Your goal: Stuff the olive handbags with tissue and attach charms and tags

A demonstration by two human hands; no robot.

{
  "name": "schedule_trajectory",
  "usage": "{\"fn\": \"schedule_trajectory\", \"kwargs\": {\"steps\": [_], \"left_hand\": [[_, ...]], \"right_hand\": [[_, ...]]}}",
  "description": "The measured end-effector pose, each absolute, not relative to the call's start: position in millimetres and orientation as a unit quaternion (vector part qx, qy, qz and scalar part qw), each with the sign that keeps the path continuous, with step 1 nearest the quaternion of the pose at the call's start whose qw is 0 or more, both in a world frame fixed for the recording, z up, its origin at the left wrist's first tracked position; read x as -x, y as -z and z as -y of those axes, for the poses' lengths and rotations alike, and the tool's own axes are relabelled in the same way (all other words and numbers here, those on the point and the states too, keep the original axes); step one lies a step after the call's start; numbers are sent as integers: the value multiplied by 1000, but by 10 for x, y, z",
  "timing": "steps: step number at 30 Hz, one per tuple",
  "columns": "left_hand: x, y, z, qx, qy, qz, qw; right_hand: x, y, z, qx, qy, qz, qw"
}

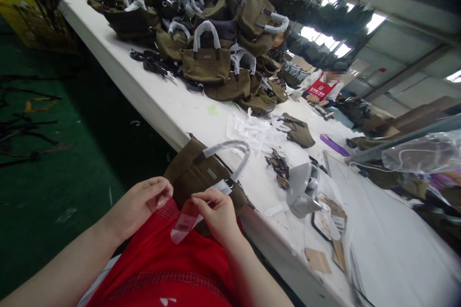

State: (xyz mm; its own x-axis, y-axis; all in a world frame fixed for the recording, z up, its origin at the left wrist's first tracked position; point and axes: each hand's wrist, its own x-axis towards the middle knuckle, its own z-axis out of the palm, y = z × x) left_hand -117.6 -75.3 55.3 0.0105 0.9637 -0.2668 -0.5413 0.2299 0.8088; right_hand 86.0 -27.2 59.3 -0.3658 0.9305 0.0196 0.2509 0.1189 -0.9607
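Observation:
Just beyond my hands, an olive-brown handbag (190,172) leans at the table's near edge, its handle (243,153) wrapped in white film. My right hand (216,211) pinches a translucent strip with a printed label (183,224), which hangs down over my red apron. My left hand (149,199) is beside the bag's lower left side, with its fingers curled together; whether anything small is between them is hidden.
Many similar bags (207,64) are piled on the white table (162,115). White paper strips (257,132), a grey tape dispenser (300,192) and brown tags (317,260) lie to the right. Another person in a red apron (320,87) is at the far side.

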Motion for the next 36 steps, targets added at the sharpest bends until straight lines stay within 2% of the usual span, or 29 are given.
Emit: {"fn": "schedule_trajectory", "kwargs": {"steps": [2,8,15,20,25,32,36], "left_hand": [[1131,-521,763,-276,-536,-459,653],[963,-476,753,-378,-482,-529,587],[853,-475,742,-423,-427,-499,625],[898,-454,745,-473,-368,-518,611],[885,-511,751,-475,-418,-561,534],[905,-634,757,-444,-446,-605,488],[925,-593,718,-386,-483,-582,527]], "right_hand": [[-851,-627,276,443,-494,671,331],[-804,-704,328,423,-385,745,342],[-827,-713,238,438,-449,679,382],[-849,-615,182,468,-565,552,396],[-774,-578,221,403,-678,484,379],[-779,-583,312,401,-621,544,397],[-797,-631,333,384,-628,546,400]]}}
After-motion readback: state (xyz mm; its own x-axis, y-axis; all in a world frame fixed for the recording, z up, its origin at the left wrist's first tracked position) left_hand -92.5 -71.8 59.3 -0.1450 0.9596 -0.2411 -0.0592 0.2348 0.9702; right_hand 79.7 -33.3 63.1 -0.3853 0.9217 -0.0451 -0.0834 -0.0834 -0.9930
